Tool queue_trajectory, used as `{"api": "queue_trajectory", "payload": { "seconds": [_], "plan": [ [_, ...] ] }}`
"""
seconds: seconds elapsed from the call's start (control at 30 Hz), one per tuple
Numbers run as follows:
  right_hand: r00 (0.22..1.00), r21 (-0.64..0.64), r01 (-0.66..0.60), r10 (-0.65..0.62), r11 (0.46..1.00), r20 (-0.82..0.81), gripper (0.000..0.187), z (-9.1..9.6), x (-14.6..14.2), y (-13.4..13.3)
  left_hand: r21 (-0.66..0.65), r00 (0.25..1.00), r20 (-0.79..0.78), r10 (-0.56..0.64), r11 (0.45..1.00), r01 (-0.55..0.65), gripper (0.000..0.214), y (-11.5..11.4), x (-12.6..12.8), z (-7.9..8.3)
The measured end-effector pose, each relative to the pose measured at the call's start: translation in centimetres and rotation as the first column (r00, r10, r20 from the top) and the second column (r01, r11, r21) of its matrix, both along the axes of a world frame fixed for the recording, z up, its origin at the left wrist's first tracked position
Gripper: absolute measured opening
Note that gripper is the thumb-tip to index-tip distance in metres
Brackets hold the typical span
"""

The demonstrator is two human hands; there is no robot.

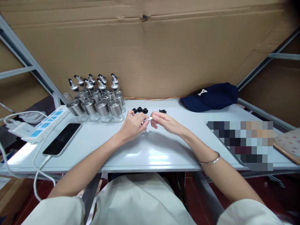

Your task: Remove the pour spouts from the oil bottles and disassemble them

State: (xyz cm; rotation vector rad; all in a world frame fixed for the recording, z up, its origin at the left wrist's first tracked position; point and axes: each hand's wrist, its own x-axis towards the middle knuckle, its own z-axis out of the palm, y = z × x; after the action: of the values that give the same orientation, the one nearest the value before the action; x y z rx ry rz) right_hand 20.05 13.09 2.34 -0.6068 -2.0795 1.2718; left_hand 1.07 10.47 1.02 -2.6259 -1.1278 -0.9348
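Note:
Over the middle of the table, my left hand (133, 126) and my right hand (165, 122) meet at the fingertips. Between them is a small silver-white part (149, 119), pinched from both sides; its full shape is hidden by the fingers. Small silver pieces (145, 132) show just below my left fingers, too small to name. Behind the hands sit several black ringed stoppers (139, 109). A little heap of small black pieces (162, 111) lies beyond my right hand.
Several glass bottles with steel sleeves (102, 107) stand at the back left, some topped with pourer spouts (102, 83). Left are a phone (62, 139) and a power strip (48, 123) with cables. A navy cap (211, 98) and a pixelated flat item (241, 143) lie right.

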Motion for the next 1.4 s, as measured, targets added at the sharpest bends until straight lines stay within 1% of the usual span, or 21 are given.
{"api": "queue_trajectory", "payload": {
  "seconds": [0.1, 0.2, 0.27, 0.33, 0.4, 0.43, 0.47, 0.5, 0.57, 0.6, 0.63, 0.7, 0.77, 0.87, 1.0, 1.1, 1.17, 1.23, 1.3, 1.33, 1.4],
  "plan": [
    [1.0, 0.024, 0.012, -0.012, 1.0, -0.004, 0.038, 0.0, -0.1, -0.1, -0.129, 0.997, 0.082, -0.007, 0.991, 0.017, 0.03, -0.3, 0.2, 0.2],
    [1.0, 0.051, 0.017, -0.017, 0.999, -0.004, 0.039, -0.1, -0.1, -0.1, -0.275, 0.981, 0.192, -0.006, 0.959, 0.06, 0.031, -0.5, 0.3, 0.3],
    [1.0, 0.063, 0.018, -0.017, 0.998, -0.01, 0.038, -0.3, -0.1, 0.0, -0.366, 0.959, 0.282, -0.019, 0.922, 0.126, 0.032, -0.6, 0.5, 0.4],
    [1.0, 0.072, 0.023, -0.022, 0.997, -0.014, 0.038, -0.4, 0.0, 0.1, -0.441, 0.923, 0.383, -0.042, 0.869, 0.223, 0.033, -0.7, 0.6, 0.3],
    [0.999, 0.081, 0.035, -0.035, 0.996, -0.006, 0.038, -0.5, 0.0, 0.2, -0.485, 0.892, 0.448, -0.055, 0.823, 0.295, 0.034, -0.6, 0.7, 0.3],
    [0.999, 0.083, 0.042, -0.042, 0.996, 0.001, 0.039, -0.5, 0.1, 0.2, -0.487, 0.896, 0.441, -0.057, 0.823, 0.292, 0.034, -0.6, 0.6, 0.3],
    [0.999, 0.081, 0.047, -0.048, 0.996, 0.011, 0.039, -0.5, 0.1, 0.3, -0.468, 0.915, 0.399, -0.058, 0.846, 0.258, 0.034, -0.5, 0.6, 0.3],
    [0.998, 0.076, 0.051, -0.053, 0.996, 0.022, 0.04, -0.5, 0.1, 0.3, -0.423, 0.944, 0.326, -0.057, 0.884, 0.199, 0.033, -0.4, 0.5, 0.2],
    [0.997, 0.056, 0.054, -0.056, 0.997, 0.046, 0.041, -0.4, 0.1, 0.3, -0.267, 0.989, 0.141, -0.039, 0.961, 0.076, 0.029, -0.3, 0.2, 0.2],
    [0.997, 0.045, 0.058, -0.06, 0.997, 0.055, 0.041, -0.4, 0.0, 0.3, -0.185, 0.998, 0.063, -0.024, 0.982, 0.035, 0.027, -0.2, 0.1, 0.2],
    [0.996, 0.038, 0.066, -0.068, 0.997, 0.06, 0.042, -0.5, -0.1, 0.2, -0.12, 1.0, 0.007, -0.011, 0.993, 0.011, 0.026, -0.1, 0.0, 0.2],
    [0.994, 0.047, 0.098, -0.1, 0.994, 0.047, 0.043, -0.5, -0.3, 0.1, -0.049, 0.999, -0.044, 0.014, 0.999, -0.016, 0.026, 0.0, -0.1, 0.2],
    [0.99, 0.071, 0.139, -0.141, 0.988, 0.015, 0.043, -0.7, -0.5, 0.1, -0.042, 0.999, -0.039, 0.031, 0.999, -0.033, 0.027, -0.1, -0.1, 0.2],
    [0.985, 0.095, 0.174, -0.172, 0.98, -0.032, 0.043, -0.9, -0.8, 0.1, -0.142, 0.999, 0.019, 0.026, 0.99, -0.023, 0.029, -0.2, 0.1, 0.3],
    [0.98, 0.119, 0.199, -0.194, 0.973, -0.054, 0.043, -1.1, -0.9, 0.0, -0.338, 0.99, 0.141, 0.005, 0.94, 0.043, 0.034, -0.3, 0.2, 0.5],
    [0.976, 0.131, 0.213, -0.206, 0.968, -0.063, 0.044, -1.1, -1.0, -0.1, -0.437, 0.971, 0.24, -0.003, 0.893, 0.111, 0.036, -0.5, 0.5, 0.7],
    [0.977, 0.134, 0.208, -0.201, 0.969, -0.068, 0.043, -1.1, -1.0, -0.1, -0.484, 0.946, 0.325, -0.019, 0.855, 0.183, 0.035, -0.5, 0.7, 0.8],
    [0.975, 0.144, 0.216, -0.207, 0.966, -0.076, 0.042, -0.9, -1.0, -0.2, -0.53, 0.894, 0.447, -0.028, 0.797, 0.29, 0.034, -0.4, 0.7, 0.8],
    [0.959, 0.16, 0.273, -0.256, 0.949, -0.123, 0.039, -0.7, -0.8, -0.1, -0.566, 0.817, 0.576, 0.017, 0.73, 0.383, 0.033, -0.2, 0.6, 0.8],
    [0.945, 0.165, 0.311, -0.285, 0.936, -0.16, 0.037, -0.6, -0.7, -0.1, -0.577, 0.785, 0.617, 0.056, 0.71, 0.404, 0.032, 0.0, 0.5, 0.7],
    [0.922, 0.163, 0.357, -0.319, 0.92, -0.219, 0.035, -0.4, -0.3, 0.1, -0.583, 0.756, 0.645, 0.112, 0.712, 0.391, 0.031, 0.2, 0.2, 0.7]
  ]
}}
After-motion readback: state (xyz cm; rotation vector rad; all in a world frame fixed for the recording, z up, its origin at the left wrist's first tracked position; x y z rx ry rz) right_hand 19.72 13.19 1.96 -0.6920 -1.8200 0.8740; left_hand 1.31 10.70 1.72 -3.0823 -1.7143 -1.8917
